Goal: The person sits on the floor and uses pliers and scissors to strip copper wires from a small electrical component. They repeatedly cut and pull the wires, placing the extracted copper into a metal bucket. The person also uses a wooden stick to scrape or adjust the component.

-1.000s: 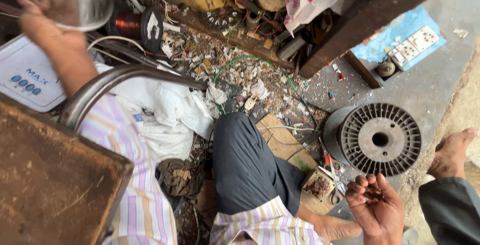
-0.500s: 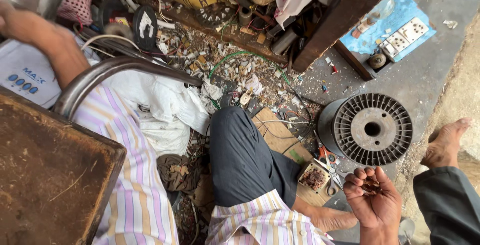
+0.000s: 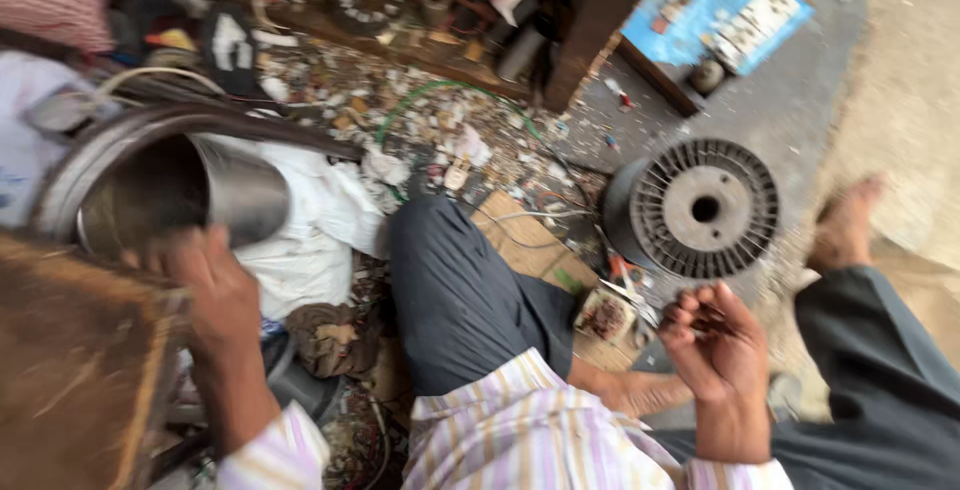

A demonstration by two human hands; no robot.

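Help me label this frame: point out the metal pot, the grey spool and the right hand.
metal pot (image 3: pixel 235 195), head view, shiny outer wall.
grey spool (image 3: pixel 705 208), head view, ribbed top flange.
right hand (image 3: pixel 715 345), head view, back of hand.

A flat blue rectangular package (image 3: pixel 715 10) with a white printed panel lies top right on the grey floor (image 3: pixel 800 110).

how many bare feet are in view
2. One bare foot lies by the striped shirt hem, beside the right hand. The other foot rests on the ground at right, past the grey spool. Clutter could hide more.
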